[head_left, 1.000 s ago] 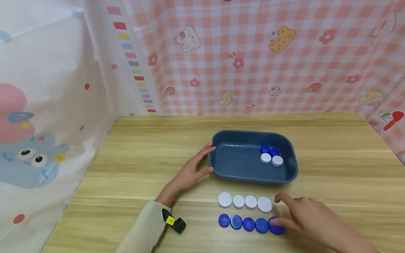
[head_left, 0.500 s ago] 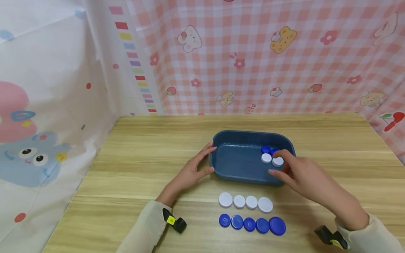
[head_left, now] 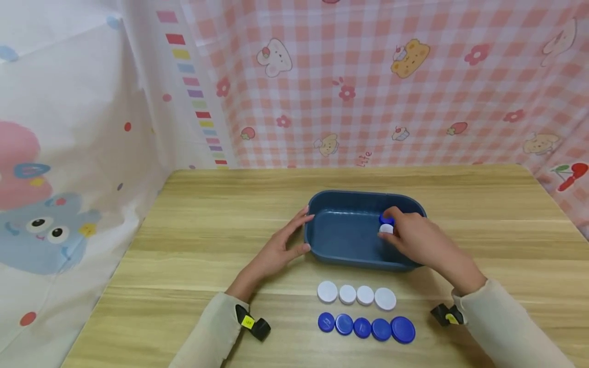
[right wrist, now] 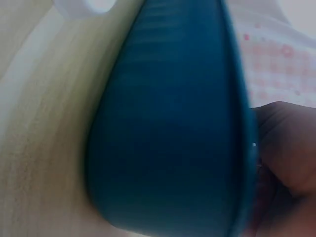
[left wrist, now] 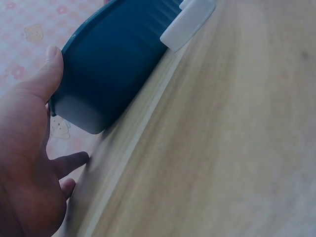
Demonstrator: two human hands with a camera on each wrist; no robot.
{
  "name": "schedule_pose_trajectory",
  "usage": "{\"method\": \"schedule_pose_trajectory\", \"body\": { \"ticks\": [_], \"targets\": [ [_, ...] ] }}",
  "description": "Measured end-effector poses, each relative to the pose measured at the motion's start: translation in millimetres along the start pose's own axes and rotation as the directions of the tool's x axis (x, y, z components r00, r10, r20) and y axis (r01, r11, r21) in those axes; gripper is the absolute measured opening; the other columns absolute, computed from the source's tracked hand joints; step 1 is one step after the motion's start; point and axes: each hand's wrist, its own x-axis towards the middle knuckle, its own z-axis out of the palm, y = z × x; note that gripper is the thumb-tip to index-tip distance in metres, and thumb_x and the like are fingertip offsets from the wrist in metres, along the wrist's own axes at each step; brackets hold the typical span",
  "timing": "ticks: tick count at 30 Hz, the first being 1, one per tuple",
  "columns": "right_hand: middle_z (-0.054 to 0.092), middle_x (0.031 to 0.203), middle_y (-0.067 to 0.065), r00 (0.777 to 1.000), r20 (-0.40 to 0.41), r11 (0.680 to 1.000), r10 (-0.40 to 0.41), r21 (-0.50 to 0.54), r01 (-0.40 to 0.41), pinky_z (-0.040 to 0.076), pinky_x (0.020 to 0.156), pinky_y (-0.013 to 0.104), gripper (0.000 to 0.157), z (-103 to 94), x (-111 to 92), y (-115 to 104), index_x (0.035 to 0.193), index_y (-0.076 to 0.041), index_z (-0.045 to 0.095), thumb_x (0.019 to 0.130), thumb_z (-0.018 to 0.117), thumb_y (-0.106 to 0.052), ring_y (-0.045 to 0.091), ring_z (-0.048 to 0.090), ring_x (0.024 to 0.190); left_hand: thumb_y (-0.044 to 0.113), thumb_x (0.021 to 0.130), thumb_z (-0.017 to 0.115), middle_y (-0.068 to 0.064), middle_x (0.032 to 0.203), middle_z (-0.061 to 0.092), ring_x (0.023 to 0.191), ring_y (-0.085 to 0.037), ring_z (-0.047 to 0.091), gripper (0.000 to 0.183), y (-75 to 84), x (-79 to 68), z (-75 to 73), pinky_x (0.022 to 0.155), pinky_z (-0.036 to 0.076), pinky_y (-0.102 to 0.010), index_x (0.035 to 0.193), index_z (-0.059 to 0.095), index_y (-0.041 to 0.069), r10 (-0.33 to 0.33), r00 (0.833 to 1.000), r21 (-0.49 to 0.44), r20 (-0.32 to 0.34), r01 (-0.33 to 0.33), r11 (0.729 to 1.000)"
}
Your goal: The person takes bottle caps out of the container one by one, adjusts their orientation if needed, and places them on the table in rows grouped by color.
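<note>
At the left end of a dark blue plastic tub (head_left: 340, 260), my left hand (head_left: 273, 250) holds the rim, fingers over the back-left edge and thumb at the front-left corner. The left wrist view shows the thumb against the tub's rim (left wrist: 79, 34). My right hand (head_left: 421, 237) is inside the tub over its right part. Its index finger and thumb lie around a blue bottle cap (head_left: 386, 220) and a white bottle cap (head_left: 386, 228). The hand covers the other caps there; whether it grips one is hidden. In the right wrist view the tub's wall (right wrist: 168, 108) hides the fingertips.
In front of the tub, a row of white bottle caps (head_left: 327, 292) lies on the wooden table (head_left: 207, 214). Nearer still is a row of blue bottle caps (head_left: 344, 324). A checked cloth (head_left: 299, 92) hangs behind the table, and a printed white cloth (head_left: 83, 112) hangs at the left.
My right hand has moved from the right end of the cap rows up into the tub, over the caps at its right. My left hand stays at the tub's left end.
</note>
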Motion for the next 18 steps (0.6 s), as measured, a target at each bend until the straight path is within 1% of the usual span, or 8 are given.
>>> {"method": "schedule_pose_trajectory", "body": {
  "ticks": [4,8,13,18],
  "targets": [
    [0.059,0.069,0.006,0.998,0.044,0.999,0.043,-0.027,-0.041,0.05,0.053,0.037,0.041,5.9,9.5,6.3,0.114,0.009,0.053,0.091,0.067,-0.023,0.015,0.055,0.057,0.009,0.092,0.063,-0.009,0.158,0.018,0.144,-0.023,0.014,0.059,0.6,-0.4,-0.3,0.114,0.016,-0.046,0.145,0.037,0.003,-0.009,1.0,-0.001,0.002,0.009,1.0],
    [0.063,0.077,0.014,0.993,0.063,0.994,0.095,-0.059,-0.091,0.053,0.06,0.046,0.042,10.3,13.9,11.0,0.111,0.009,0.053,0.09,0.067,-0.025,0.021,0.058,0.062,0.009,0.093,0.063,-0.008,0.158,0.018,0.144,-0.023,0.014,0.059,1.4,-0.3,0.6,0.114,0.015,-0.047,0.145,0.037,0.004,-0.012,1.0,-0.007,0.0,0.012,1.0],
    [0.063,0.08,0.015,0.989,0.068,0.989,0.133,-0.074,-0.128,0.054,0.062,0.047,0.037,14.6,19.3,13.6,0.106,0.008,0.055,0.09,0.068,-0.022,0.022,0.058,0.063,0.008,0.092,0.063,-0.009,0.158,0.018,0.144,-0.023,0.014,0.059,1.7,-0.4,0.3,0.114,0.015,-0.046,0.145,0.037,0.003,-0.01,1.0,-0.013,-0.003,0.01,1.0],
    [0.063,0.082,0.013,0.988,0.073,0.989,0.136,-0.074,-0.131,0.053,0.059,0.045,0.031,18.1,22.4,14.4,0.103,0.005,0.056,0.09,0.069,-0.02,0.021,0.058,0.062,0.007,0.092,0.063,-0.009,0.158,0.018,0.144,-0.022,0.014,0.059,0.3,-0.3,-0.1,0.114,0.015,-0.046,0.145,0.037,0.002,-0.009,1.0,-0.014,-0.003,0.009,1.0]
  ]
}}
